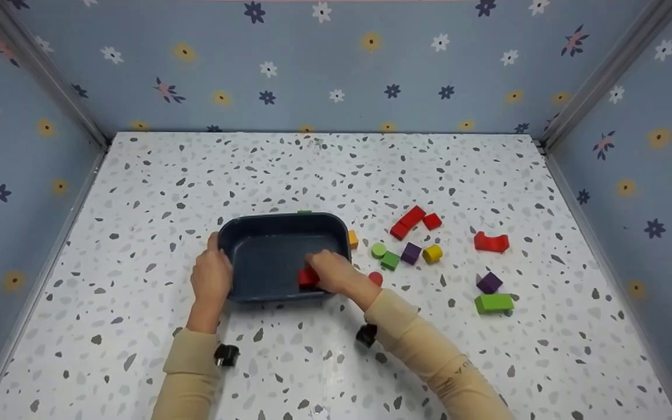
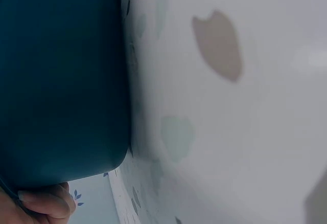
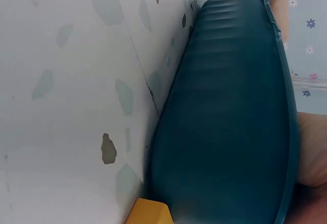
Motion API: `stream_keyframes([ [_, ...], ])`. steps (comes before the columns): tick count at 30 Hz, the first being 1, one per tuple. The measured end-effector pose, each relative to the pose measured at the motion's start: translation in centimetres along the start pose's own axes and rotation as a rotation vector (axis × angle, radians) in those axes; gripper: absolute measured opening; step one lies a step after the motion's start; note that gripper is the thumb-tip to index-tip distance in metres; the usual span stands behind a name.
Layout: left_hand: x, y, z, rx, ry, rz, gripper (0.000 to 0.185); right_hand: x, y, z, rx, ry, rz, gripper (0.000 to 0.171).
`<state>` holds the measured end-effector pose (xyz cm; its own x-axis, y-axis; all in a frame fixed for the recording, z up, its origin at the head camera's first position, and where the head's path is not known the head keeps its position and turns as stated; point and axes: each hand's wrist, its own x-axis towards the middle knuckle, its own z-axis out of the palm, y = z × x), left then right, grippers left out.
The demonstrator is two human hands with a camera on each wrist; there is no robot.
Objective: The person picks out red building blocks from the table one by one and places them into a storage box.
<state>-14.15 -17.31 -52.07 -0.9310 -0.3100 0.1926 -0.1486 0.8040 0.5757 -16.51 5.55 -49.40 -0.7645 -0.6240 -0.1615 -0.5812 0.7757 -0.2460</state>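
Observation:
A dark blue tray sits on the speckled table, near the front middle. My left hand grips its left rim, with the thumb over the edge. My right hand reaches into the tray's near right corner, fingers curled over a red block that lies on the tray floor. The left wrist view shows the tray's outer wall close up, with a fingertip below it. The right wrist view shows the tray's wall and an orange block beside it.
Loose blocks lie right of the tray: an orange block, a green cylinder, a green cube, a purple cube, a yellow cylinder, a red arch, a green bar. Flowered walls enclose three sides.

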Motion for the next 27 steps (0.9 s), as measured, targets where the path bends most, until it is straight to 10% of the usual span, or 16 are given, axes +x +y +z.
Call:
stream_keyframes([
  [15, 0.0, 0.1, -0.1, 0.0, -0.024, -0.015, 0.037, -0.2, 0.1, -0.5, 0.064, -0.054, 0.008, 0.027],
  [27, 0.1, 0.1, -0.1, -0.001, -0.05, -0.031, 0.037, -1.7, 1.1, -1.5, 0.207, 0.101, -0.054, 0.029],
])
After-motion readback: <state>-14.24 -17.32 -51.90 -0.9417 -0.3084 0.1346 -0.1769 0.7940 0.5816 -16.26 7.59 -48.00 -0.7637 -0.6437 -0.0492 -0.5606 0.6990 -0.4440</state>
